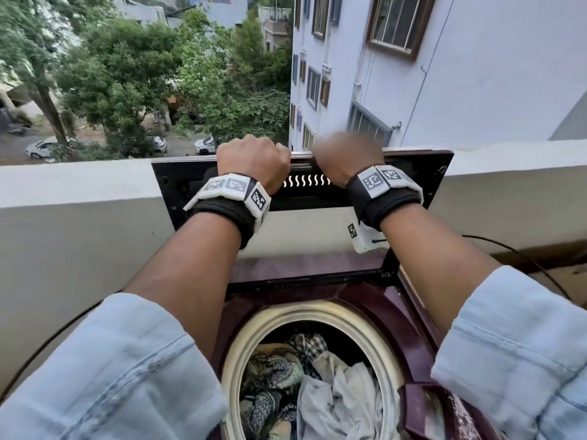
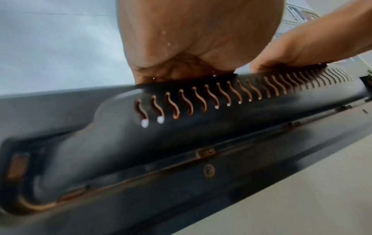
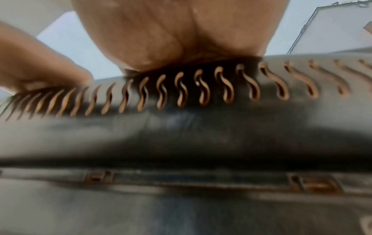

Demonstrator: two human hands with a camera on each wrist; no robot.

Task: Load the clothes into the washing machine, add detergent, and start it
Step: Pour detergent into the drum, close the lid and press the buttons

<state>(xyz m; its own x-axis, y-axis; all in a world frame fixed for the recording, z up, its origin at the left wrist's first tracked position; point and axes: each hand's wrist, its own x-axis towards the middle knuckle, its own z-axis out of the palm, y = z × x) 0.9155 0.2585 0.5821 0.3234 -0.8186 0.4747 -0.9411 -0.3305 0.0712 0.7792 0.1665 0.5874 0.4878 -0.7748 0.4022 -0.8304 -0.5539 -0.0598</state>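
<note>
Head view has both my hands up on the top edge of the raised lid (image 1: 413,182), upper middle of the frame. My left hand (image 1: 252,161) is curled over that edge like a fist, and my right hand (image 1: 347,157) is clamped on it just to the right, though it's smeared with blur. The left wrist view shows the fingers (image 2: 181,70) hooked over the edge right above the wavy vent slots (image 2: 201,101), so it's a proper grip, not a resting palm.

Progress-wise: the clothes (image 1: 305,373) are sitting in the drum (image 1: 241,341) at the bottom middle, a mix of patterned stuff and a pale sheet-ish thing, so loading looks done to me. My guess is I'm about to bring the lid down. Detergent, no idea; I can't spot any powder or liquid on the pile, and there's no bottle anywhere in view. Starting it is definitely left.

Controls aren't visible, the lower right corner of the washing machine (image 1: 397,309) is cut off, and the right wrist view is mostly blur
</note>
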